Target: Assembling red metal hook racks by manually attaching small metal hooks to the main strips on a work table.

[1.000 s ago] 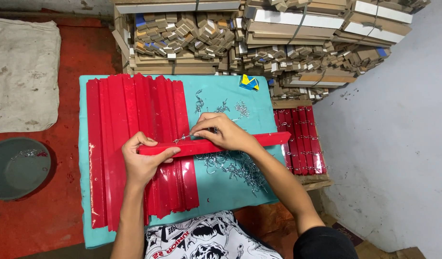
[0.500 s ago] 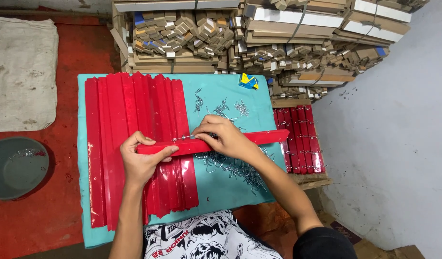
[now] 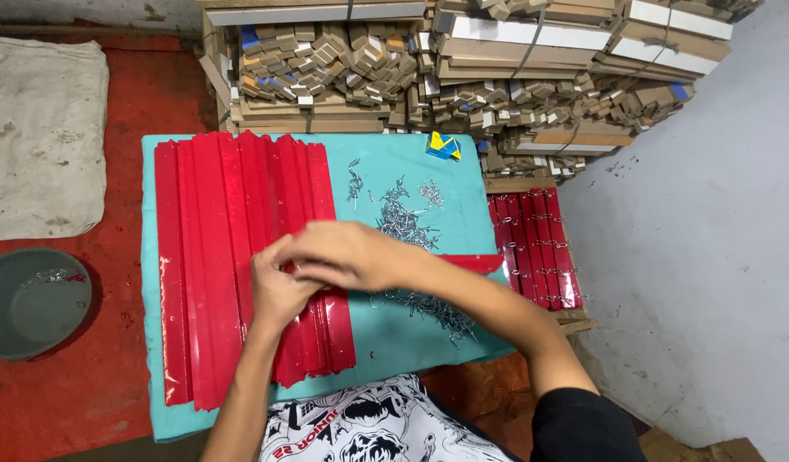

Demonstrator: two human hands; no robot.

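A single head-worn camera looked steeply down, almost vertically, from close above the seated person onto the teal cloth-covered work board (image 3: 411,162). It faced forward toward the stacked cardboard strips (image 3: 463,68) at the frame's top. The red-painted floor (image 3: 61,402) bounded the left edge.

A teal-covered table (image 3: 411,158) carries a row of long red plastic strips (image 3: 215,257), a scatter of small metal hooks (image 3: 403,218), and a small yellow-and-blue box (image 3: 443,145).
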